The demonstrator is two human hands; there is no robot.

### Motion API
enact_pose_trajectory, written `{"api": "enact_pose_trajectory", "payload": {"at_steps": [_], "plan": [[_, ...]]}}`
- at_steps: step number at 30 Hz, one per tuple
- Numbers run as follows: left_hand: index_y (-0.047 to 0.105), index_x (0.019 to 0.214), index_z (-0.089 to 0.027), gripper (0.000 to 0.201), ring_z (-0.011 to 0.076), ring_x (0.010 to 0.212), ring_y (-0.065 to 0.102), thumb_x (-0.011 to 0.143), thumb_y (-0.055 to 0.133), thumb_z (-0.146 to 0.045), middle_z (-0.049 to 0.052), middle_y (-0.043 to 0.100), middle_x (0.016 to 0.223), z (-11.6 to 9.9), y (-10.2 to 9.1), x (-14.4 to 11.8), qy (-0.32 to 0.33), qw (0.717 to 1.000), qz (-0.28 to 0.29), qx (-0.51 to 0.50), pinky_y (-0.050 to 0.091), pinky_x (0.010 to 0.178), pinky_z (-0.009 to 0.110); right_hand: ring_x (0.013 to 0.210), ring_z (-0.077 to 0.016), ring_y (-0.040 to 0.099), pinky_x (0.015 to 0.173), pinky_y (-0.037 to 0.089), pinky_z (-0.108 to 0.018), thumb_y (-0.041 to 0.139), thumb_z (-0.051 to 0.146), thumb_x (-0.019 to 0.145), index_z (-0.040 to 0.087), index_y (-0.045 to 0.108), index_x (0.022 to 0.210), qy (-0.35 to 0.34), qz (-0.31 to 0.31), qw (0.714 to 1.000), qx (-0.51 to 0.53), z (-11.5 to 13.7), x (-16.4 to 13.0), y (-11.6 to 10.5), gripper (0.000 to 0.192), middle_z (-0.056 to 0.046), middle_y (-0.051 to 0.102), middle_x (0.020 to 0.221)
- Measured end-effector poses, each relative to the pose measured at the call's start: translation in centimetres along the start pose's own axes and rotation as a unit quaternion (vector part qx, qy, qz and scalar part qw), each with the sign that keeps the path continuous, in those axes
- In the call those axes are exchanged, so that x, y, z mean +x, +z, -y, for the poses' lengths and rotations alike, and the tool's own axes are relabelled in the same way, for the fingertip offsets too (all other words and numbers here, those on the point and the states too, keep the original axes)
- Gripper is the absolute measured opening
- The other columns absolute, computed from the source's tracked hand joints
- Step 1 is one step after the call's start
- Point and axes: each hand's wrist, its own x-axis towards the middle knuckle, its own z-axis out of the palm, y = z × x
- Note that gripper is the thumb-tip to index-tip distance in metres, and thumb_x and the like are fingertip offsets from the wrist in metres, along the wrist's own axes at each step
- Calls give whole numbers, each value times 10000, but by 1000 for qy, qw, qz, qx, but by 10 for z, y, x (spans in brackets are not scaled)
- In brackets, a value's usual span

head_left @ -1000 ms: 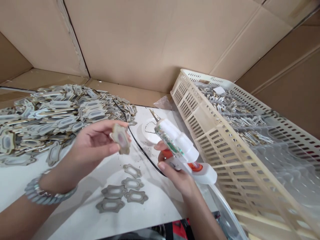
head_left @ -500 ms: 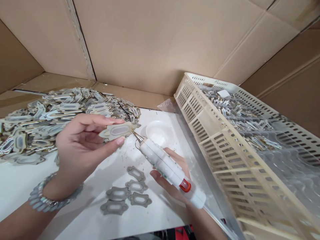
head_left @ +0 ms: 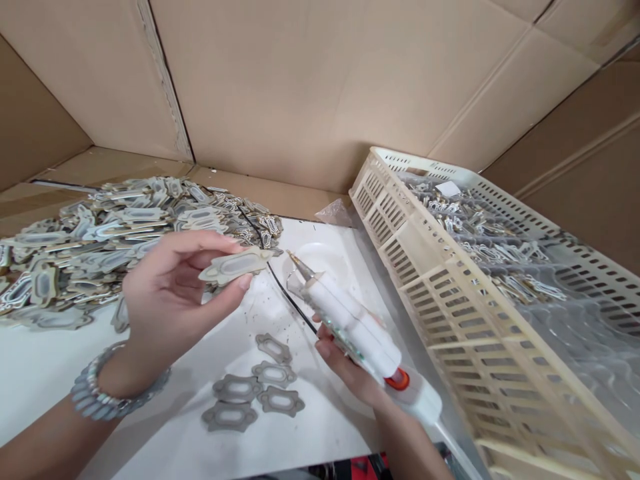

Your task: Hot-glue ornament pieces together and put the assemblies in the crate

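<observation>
My left hand [head_left: 185,287] pinches a grey gasket-like plate [head_left: 234,265] with a long oval middle, between thumb and fingers. Another grey edge shows beneath it, but I cannot make out how many pieces there are. My right hand [head_left: 350,363] is wrapped around a white glue gun [head_left: 353,320] with a metal nozzle and an orange ring near its rear. Its tip points up and left, a small gap away from the plate's right end. Several similar flat plates [head_left: 237,387] lie on the white table [head_left: 165,440] below my hands.
A large heap of plates [head_left: 130,220] covers the table's left and back. A cream slotted crate [head_left: 435,320] with metal pieces in clear trays stands on the right. Behind the glue gun are a white dish [head_left: 325,257] and a black cord [head_left: 295,303]. Cardboard walls [head_left: 280,87] enclose the back.
The glue gun's nozzle has drawn back from the plate, down and to the right. My left hand has shifted slightly right, still holding the plate. A black cord now shows between the hands.
</observation>
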Motion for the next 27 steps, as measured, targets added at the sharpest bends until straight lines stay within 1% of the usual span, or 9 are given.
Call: {"api": "enact_pose_trajectory", "payload": {"at_steps": [3,5,9,12,16,22,25,27], "plan": [[679,1031,-269,258,129,847,660,812,738,-147,-9,692,944,2,-2,-1,61,996,13,70,576,673,248,651,-138,609,603,510,-250,649,270,857,219,538,713,25,-10,1000,3,1,1,-1,189,0,584,757],[682,992,-262,207,131,816,653,822,735,-157,-6,682,937,1,-3,-1,98,988,21,115,548,643,259,639,-138,608,582,502,-246,649,280,859,221,532,706,30,-11,999,-1,1,1,-1,201,5,576,734],[678,951,-247,178,127,790,656,819,737,-144,-3,664,944,-1,-4,1,158,971,29,175,552,695,278,608,-129,612,555,502,-238,654,304,863,220,554,712,1,-9,1000,-10,0,2,0,199,-1,607,749],[672,956,-235,198,127,814,671,812,739,-117,-1,660,942,-1,-4,0,184,964,27,188,568,703,265,546,-107,569,501,471,-227,653,326,873,217,566,717,6,-11,1000,-8,1,3,1,209,-4,617,757],[664,947,-249,203,134,814,683,815,741,-115,-5,656,947,-2,-3,-2,193,961,28,198,591,669,266,505,-96,521,475,445,-222,662,331,868,216,580,743,4,-11,1000,-10,3,4,2,188,4,605,729],[657,952,-302,216,155,817,686,839,703,-124,-19,667,926,-8,-3,-2,173,963,22,207,612,687,312,551,-117,532,514,463,-230,667,285,846,213,583,696,-22,-10,999,-35,0,1,1,187,17,545,684],[659,968,-322,254,181,811,697,818,709,-124,-14,688,925,-8,-4,-3,170,963,21,210,624,686,347,560,-124,534,524,467,-243,654,245,842,215,599,730,-1,15,1000,-20,0,-1,0,129,10,547,722],[669,982,-335,288,200,799,706,791,728,-127,-8,706,937,-7,-5,-3,173,962,21,212,634,686,368,587,-134,547,560,485,-255,632,190,843,218,591,726,20,36,999,-16,1,-1,0,127,3,557,748]]}}
